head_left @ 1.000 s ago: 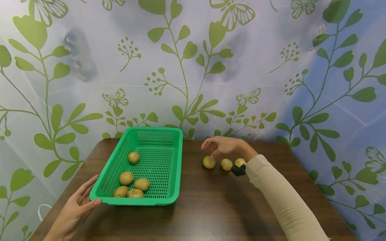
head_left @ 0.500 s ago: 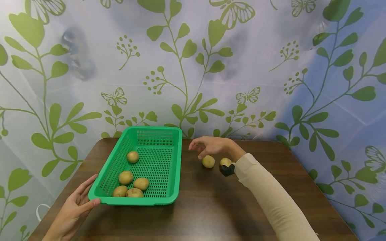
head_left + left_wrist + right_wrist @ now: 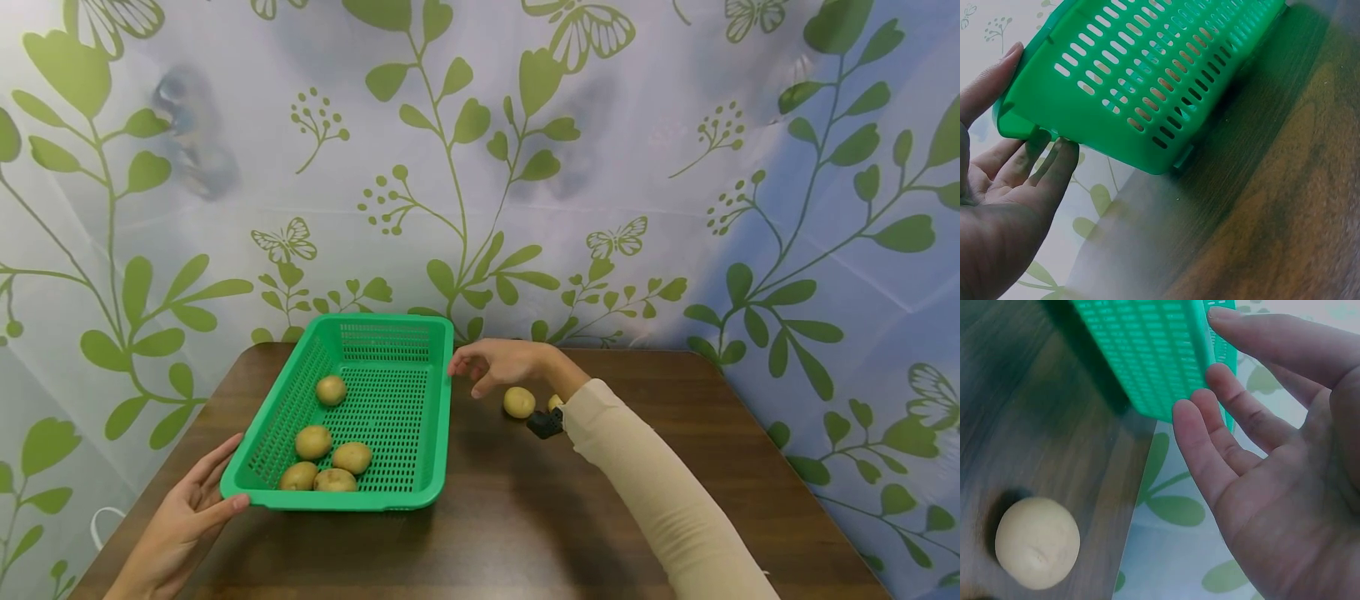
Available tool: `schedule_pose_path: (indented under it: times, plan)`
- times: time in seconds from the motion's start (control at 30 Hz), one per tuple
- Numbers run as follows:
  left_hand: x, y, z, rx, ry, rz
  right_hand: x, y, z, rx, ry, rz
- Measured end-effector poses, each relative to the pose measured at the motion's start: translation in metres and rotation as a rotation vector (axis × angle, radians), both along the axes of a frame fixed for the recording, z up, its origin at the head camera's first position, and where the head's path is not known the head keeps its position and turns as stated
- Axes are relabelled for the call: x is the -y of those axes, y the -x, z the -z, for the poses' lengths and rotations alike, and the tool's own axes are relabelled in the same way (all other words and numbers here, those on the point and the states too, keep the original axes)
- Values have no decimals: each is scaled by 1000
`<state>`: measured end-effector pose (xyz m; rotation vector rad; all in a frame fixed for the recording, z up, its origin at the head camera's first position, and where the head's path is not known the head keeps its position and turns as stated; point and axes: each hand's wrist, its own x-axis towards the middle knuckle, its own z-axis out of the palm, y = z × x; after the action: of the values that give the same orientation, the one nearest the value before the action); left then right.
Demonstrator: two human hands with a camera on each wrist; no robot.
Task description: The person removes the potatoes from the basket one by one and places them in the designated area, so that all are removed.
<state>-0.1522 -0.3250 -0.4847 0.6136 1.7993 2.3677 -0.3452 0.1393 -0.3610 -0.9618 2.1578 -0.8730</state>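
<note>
Five yellow-brown potatoes [image 3: 352, 457] lie in a slotted green basket [image 3: 341, 500].

Soft, seemingly overhead light leaves a pale sheen on the dark-brown, wood-grained tabletop [image 3: 487, 554] and dark shadow beside the green perforated plastic basket [image 3: 337, 501]; both wrist views look hazy.

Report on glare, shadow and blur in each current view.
Head view: soft glare on the dark brown wooden table near the bottom edge, and shadow below the front of the green perforated plastic basket; left wrist view: the table's lower-left edge washes out into pale blur; right wrist view: shadow hugs the left side of the round tan potato.
</note>
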Motion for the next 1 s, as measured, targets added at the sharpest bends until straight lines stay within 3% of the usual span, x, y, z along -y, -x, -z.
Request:
schedule_pose_path:
  times: [0.47, 1.0]
  plan:
    - [-1, -1, 0, 3, 7, -6, 24, -2, 0, 57, 42, -21]
    - [-1, -1, 1, 20, 2, -19, 65, 0, -11, -12, 19, -101]
